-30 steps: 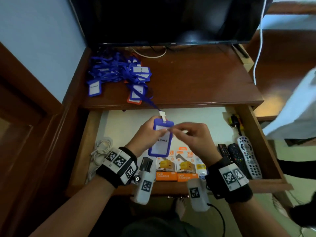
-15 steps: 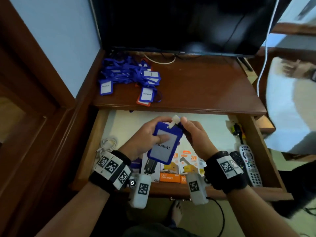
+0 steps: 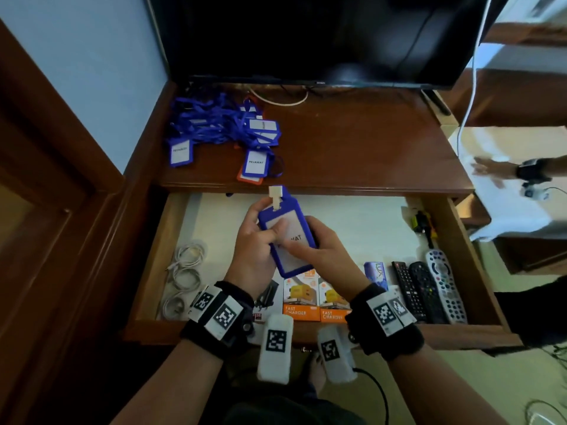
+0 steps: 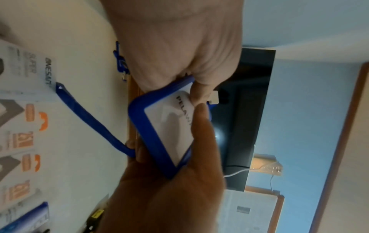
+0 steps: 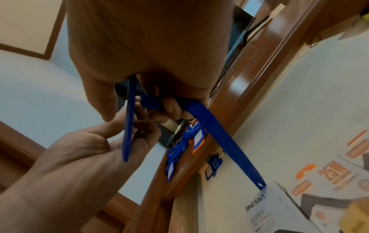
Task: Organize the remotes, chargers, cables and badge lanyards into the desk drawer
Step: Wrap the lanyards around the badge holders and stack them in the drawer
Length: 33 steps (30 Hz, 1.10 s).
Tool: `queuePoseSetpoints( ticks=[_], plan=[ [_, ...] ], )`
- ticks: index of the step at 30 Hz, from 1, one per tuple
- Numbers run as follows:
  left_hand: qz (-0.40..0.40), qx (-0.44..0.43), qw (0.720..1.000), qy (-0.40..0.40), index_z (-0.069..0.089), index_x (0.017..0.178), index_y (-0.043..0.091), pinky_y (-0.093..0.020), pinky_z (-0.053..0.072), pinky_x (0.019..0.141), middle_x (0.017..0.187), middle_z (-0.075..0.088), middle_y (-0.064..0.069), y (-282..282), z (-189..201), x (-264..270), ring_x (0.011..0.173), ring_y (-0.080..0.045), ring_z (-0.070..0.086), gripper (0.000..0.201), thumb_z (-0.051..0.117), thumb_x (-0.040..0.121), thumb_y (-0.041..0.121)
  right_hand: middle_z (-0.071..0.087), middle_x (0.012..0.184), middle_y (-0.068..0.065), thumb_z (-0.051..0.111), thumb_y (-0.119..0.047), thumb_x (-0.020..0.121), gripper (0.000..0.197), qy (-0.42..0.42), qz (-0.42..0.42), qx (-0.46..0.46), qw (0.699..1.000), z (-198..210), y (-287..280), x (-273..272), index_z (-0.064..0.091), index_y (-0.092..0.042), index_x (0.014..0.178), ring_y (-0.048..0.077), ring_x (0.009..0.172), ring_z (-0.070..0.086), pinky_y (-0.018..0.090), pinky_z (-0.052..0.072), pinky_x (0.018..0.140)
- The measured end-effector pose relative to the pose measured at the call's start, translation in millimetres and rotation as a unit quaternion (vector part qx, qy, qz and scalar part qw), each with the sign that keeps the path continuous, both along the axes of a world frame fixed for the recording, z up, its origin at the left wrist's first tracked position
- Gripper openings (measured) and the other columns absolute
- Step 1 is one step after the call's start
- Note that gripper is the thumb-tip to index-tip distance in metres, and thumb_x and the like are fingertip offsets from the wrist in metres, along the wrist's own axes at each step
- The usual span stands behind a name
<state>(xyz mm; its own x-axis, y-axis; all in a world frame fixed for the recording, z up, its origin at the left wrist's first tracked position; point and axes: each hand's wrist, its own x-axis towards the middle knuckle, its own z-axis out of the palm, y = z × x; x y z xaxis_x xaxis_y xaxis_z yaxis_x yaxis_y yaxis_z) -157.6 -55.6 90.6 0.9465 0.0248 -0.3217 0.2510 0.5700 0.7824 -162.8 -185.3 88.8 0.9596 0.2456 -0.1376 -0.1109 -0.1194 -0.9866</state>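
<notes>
A blue badge holder (image 3: pixel 287 237) marked PELAWAT hangs over the open drawer (image 3: pixel 171 240), white clip end pointing away. My left hand (image 3: pixel 257 240) grips its left edge, thumb on the card face. My right hand (image 3: pixel 319 250) holds its right side, thumb across the card. In the left wrist view the holder (image 4: pixel 165 130) sits between both hands and its blue strap (image 4: pixel 89 119) trails down to the drawer floor. The right wrist view shows the holder (image 5: pixel 128 118) edge-on and my right fingers (image 5: pixel 169 110) curled round the strap (image 5: pixel 219 137). More blue lanyards (image 3: pixel 227 133) lie piled on the desktop.
Inside the drawer, white cables (image 3: pixel 184 271) lie at the left, charger boxes (image 3: pixel 313 299) in front, and three remotes (image 3: pixel 429 289) at the right. A TV (image 3: pixel 306 35) stands at the desk's back. Another person's hand (image 3: pixel 491 171) reaches in at the right.
The badge holder came off the desktop pile and down over the drawer, turning clip end away. My right hand shifted from the clip to the holder's side and strap.
</notes>
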Motion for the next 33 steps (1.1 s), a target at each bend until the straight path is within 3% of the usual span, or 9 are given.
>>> queuePoseSetpoints(
  ticks=[3,7,13,18,22,25,28,31,33],
  plan=[
    [0.031,-0.023,0.999,-0.002,0.054,0.112,0.027,-0.048,0.053,0.082,0.104,0.066,-0.005,0,2,3,0.091,-0.025,0.064,0.039,0.050,0.090,-0.005,0.068,0.102,0.013,0.068,-0.016,0.087,0.030,-0.003,0.011,-0.039,0.999,-8,-3,5,0.058,-0.006,0.114,0.024,0.087,0.066,0.034,0.055,0.074],
    [0.027,0.009,1.000,-0.002,0.053,0.116,0.025,-0.047,0.053,0.084,0.112,0.064,-0.007,8,-3,6,0.096,-0.026,0.063,0.041,0.051,0.089,-0.006,0.065,0.086,0.004,0.065,-0.012,0.089,0.019,0.004,0.028,-0.051,0.998,-19,-5,10,0.060,0.001,0.102,0.003,0.070,0.061,0.019,0.048,0.062],
    [-0.070,0.138,0.988,-0.006,0.052,0.115,0.022,-0.039,0.058,0.070,0.110,0.064,-0.008,42,-1,23,0.090,-0.023,0.067,0.047,0.061,0.081,-0.009,0.060,0.076,0.009,0.056,-0.010,0.094,0.019,0.018,0.082,-0.075,0.994,-27,-8,21,0.058,0.003,0.080,0.007,0.063,0.055,0.019,0.043,0.058],
    [-0.148,0.203,0.966,-0.055,0.050,0.124,0.028,-0.041,0.058,0.078,0.105,0.067,0.001,60,13,45,0.092,-0.019,0.068,0.060,0.062,0.080,-0.011,0.054,0.053,-0.011,0.053,-0.004,0.094,0.019,0.019,0.086,-0.096,0.991,-21,-7,39,0.061,0.002,0.078,0.002,0.049,0.043,0.016,0.034,0.053],
    [-0.157,0.156,0.974,-0.056,0.060,0.115,0.025,-0.039,0.058,0.078,0.100,0.071,0.000,61,18,55,0.092,-0.022,0.068,0.050,0.062,0.078,-0.009,0.050,0.060,0.010,0.049,-0.002,0.095,0.018,0.007,0.045,-0.063,0.997,-18,0,50,0.061,0.007,0.086,0.010,0.050,0.044,0.025,0.038,0.053],
    [-0.140,0.082,0.985,-0.055,0.057,0.124,0.015,-0.038,0.057,0.079,0.107,0.069,-0.010,63,16,58,0.095,-0.025,0.066,0.052,0.061,0.074,-0.002,0.061,0.084,0.031,0.047,-0.003,0.097,0.017,-0.026,0.018,-0.027,0.999,-15,11,63,0.060,0.007,0.102,0.024,0.071,0.059,0.038,0.050,0.071],
    [-0.113,0.052,0.990,-0.069,0.052,0.130,0.010,-0.035,0.057,0.076,0.109,0.068,-0.012,67,18,62,0.094,-0.025,0.066,0.057,0.060,0.074,-0.001,0.065,0.102,0.027,0.052,-0.001,0.095,0.019,-0.053,0.004,-0.028,0.998,-14,24,78,0.062,0.005,0.109,0.034,0.086,0.058,0.047,0.049,0.084],
    [-0.105,0.051,0.989,-0.096,0.057,0.118,0.014,-0.030,0.056,0.071,0.099,0.072,-0.007,71,25,67,0.088,-0.020,0.068,0.048,0.060,0.073,0.000,0.067,0.093,0.017,0.059,-0.011,0.091,0.017,-0.104,-0.005,-0.102,0.989,-21,37,98,0.068,-0.004,0.103,0.029,0.084,0.052,0.037,0.044,0.076],
    [-0.101,0.054,0.987,-0.111,0.058,0.113,0.016,-0.028,0.056,0.071,0.095,0.073,-0.005,72,30,69,0.085,-0.018,0.069,0.044,0.060,0.073,0.000,0.069,0.093,0.014,0.057,-0.015,0.089,0.017,-0.084,-0.015,-0.123,0.989,-26,42,110,0.067,-0.010,0.102,0.033,0.082,0.056,0.038,0.045,0.072]
  ],
)
